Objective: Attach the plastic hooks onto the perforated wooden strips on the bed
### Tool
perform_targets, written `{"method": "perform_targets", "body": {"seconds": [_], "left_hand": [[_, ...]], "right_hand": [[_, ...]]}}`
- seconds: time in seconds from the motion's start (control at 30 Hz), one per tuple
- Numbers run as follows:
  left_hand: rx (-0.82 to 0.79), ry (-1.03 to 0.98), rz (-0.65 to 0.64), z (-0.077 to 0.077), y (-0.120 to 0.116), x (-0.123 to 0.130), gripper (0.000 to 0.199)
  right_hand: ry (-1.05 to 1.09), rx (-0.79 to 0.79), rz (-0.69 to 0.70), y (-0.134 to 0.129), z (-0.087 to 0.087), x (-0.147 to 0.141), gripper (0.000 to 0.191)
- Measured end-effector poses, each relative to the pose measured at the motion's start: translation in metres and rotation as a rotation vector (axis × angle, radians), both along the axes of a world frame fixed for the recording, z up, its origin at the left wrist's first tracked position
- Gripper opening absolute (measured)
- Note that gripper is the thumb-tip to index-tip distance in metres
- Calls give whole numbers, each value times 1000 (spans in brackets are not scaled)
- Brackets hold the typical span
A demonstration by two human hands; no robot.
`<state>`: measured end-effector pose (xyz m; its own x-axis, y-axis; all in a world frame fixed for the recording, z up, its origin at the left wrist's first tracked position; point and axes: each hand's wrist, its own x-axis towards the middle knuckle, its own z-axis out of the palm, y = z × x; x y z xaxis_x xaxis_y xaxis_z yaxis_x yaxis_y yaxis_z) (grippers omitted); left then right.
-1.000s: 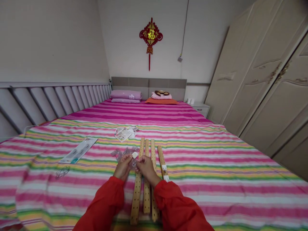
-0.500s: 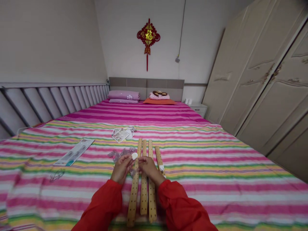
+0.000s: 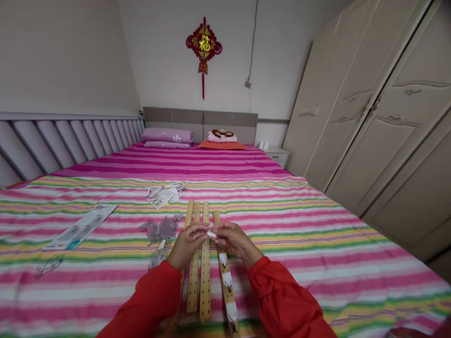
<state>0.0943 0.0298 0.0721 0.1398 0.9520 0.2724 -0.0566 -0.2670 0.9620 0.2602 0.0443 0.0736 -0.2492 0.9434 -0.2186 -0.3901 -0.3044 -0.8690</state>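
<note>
Between the fingertips of both hands is a small white adhesive hook, partly hidden by the fingers. My left hand pinches it from the left, above the three longer wooden strips with holes. From the right, my right hand grips the same piece, over the rightmost wooden strip. That strip carries white hooks with metal loops in a row: an upper one, a middle one and a lower one.
Crumpled clear plastic wrappers lie left of the strips. Beyond them is a pile of white packaging cards. A long flat package and a tangle of thin clear material rest on the striped bedsheet.
Both hands have moved right, from over the left strips toward the rightmost strip, and come together on the white hook. The view has turned right, showing more of the hooks on that strip.
</note>
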Motion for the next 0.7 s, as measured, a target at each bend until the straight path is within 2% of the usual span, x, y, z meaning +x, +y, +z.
{"method": "perform_targets", "body": {"seconds": [0.23,0.43,0.57,0.7], "left_hand": [[-195,-92,2,-2,-7,20,20],[-270,-43,65,-5,-5,28,13],[-495,-262,99,-10,-4,36,14],[-672,-430,68,-16,-5,44,13]], "right_hand": [[-62,83,-107,4,-16,15,24],[-72,82,-52,2,-20,21,30],[16,97,16,-2,-18,24,37],[49,131,-2,-3,-20,26,35]]}}
